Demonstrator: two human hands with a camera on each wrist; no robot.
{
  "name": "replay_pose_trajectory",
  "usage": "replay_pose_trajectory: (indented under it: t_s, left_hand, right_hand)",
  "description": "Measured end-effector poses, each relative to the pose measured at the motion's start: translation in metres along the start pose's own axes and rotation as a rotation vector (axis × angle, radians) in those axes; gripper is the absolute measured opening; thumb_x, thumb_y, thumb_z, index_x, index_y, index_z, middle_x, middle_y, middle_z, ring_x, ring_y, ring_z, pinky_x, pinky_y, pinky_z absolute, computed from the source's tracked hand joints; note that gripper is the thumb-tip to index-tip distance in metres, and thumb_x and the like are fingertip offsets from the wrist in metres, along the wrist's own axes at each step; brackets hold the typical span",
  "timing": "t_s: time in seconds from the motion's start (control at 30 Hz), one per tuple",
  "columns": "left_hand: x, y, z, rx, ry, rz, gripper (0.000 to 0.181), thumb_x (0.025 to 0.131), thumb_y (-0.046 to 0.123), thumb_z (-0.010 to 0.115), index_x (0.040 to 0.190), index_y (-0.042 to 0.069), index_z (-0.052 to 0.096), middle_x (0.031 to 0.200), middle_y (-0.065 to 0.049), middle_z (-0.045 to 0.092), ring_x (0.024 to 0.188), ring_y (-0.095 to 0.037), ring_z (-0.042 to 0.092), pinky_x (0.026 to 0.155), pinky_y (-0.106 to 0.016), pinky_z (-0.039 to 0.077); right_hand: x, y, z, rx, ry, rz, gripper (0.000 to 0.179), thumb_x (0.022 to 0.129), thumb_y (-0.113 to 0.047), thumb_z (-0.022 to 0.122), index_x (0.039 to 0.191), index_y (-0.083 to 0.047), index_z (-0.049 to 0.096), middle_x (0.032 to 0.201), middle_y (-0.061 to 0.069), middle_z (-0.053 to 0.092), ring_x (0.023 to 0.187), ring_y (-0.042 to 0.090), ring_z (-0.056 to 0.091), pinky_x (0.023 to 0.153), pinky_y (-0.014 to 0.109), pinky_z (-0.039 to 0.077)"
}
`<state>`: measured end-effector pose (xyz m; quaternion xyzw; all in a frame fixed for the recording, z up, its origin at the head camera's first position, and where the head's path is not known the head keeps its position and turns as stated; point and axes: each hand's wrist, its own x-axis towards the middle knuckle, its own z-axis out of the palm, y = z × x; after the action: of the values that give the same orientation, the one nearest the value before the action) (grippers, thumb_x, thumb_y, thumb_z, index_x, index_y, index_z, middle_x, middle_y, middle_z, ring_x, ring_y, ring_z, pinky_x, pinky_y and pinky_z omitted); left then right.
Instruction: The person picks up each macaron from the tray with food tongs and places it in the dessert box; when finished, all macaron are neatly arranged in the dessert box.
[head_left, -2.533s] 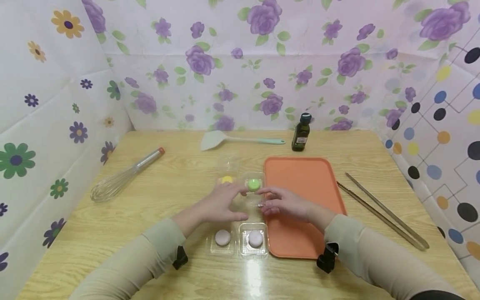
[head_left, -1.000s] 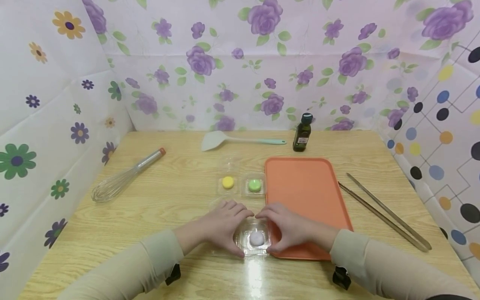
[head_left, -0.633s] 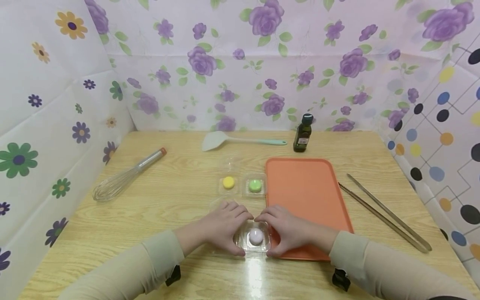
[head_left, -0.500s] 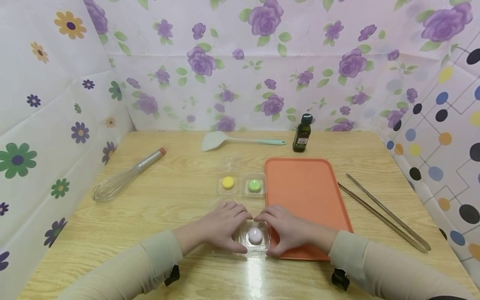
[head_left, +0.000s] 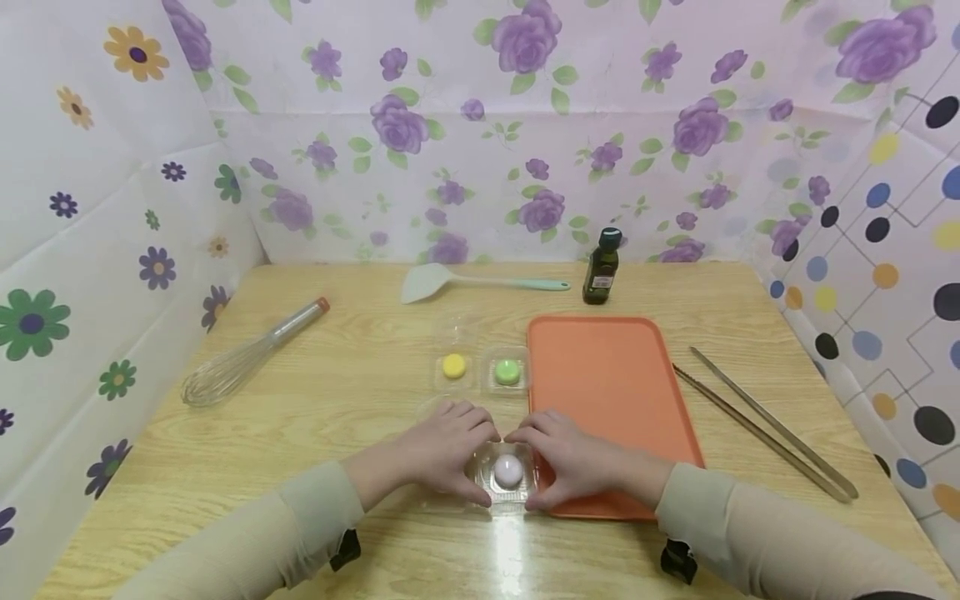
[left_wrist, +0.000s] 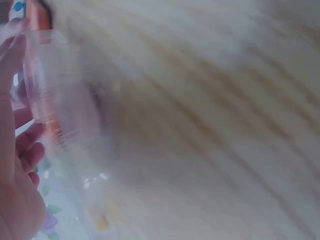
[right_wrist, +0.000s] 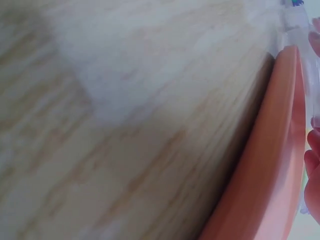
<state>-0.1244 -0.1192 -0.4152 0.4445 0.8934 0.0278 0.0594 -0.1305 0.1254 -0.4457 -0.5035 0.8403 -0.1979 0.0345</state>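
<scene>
A small clear plastic box [head_left: 486, 493] with a pale lilac macaron [head_left: 507, 472] inside is at the front middle, beside the orange tray. My left hand [head_left: 450, 454] grips its left side, thumb at the front and fingers at the back. From the right, my right hand [head_left: 573, 462] holds it the same way, partly over the tray edge. The clear lid seems to be over the macaron. In the left wrist view the box [left_wrist: 62, 85] is blurred against my fingers [left_wrist: 31, 150]. The right wrist view catches only a few fingertips [right_wrist: 312, 150]. My left hand covers a neighbouring lilac macaron.
Behind my hands are a yellow macaron [head_left: 453, 366] in an open clear box and a green macaron [head_left: 507, 372] in another. An orange tray [head_left: 600, 367], tongs [head_left: 765, 425], a whisk [head_left: 255, 354], a spatula [head_left: 480, 281] and a dark bottle [head_left: 602, 267] surround them.
Both hands came forward from beside the green macaron to the front right box and took hold of its sides. Its lid has been brought over. In the last half second they barely moved.
</scene>
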Motion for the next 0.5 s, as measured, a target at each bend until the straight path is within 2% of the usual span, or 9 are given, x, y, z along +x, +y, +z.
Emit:
replay_pose_trajectory:
  t_s: [0.13,0.27,0.37,0.5]
  left_hand:
    - [-0.0004,0.0005,-0.0028,0.006,-0.012,0.001,0.082,0.064,0.075,0.062,0.122,0.018,0.052,0.116,0.004,0.052,0.105,-0.013,0.043,0.086,-0.03,0.033]
    - [-0.0014,0.0001,-0.0008,0.039,0.004,0.026,0.078,0.064,0.075,0.063,0.114,0.016,0.053,0.11,0.005,0.052,0.099,-0.012,0.043,0.083,-0.028,0.033]
    - [-0.0018,-0.0007,0.0013,0.038,0.02,0.035,0.074,0.064,0.074,0.063,0.108,0.016,0.052,0.108,0.005,0.052,0.097,-0.012,0.043,0.081,-0.027,0.032]
    - [-0.0017,0.0007,0.0038,0.037,0.032,0.02,0.076,0.063,0.074,0.065,0.111,0.016,0.052,0.109,0.004,0.052,0.098,-0.013,0.043,0.083,-0.028,0.033]
  right_hand:
    - [-0.0004,-0.0015,0.0016,0.011,0.024,-0.014,0.08,0.066,-0.044,0.078,0.129,-0.007,0.047,0.121,0.003,0.045,0.107,0.014,0.04,0.088,0.028,0.041]
    - [-0.0006,-0.0022,0.0028,0.03,0.033,-0.018,0.079,0.065,-0.039,0.079,0.129,-0.006,0.046,0.119,0.005,0.043,0.105,0.015,0.039,0.087,0.028,0.041]
    - [0.0003,-0.0028,0.0037,0.064,0.014,0.024,0.079,0.065,-0.038,0.08,0.129,-0.007,0.046,0.116,0.004,0.041,0.101,0.014,0.039,0.084,0.025,0.041]
    - [0.0013,-0.0037,0.0037,0.101,0.005,0.069,0.078,0.063,-0.036,0.081,0.128,-0.007,0.047,0.112,0.002,0.039,0.096,0.012,0.037,0.079,0.023,0.04]
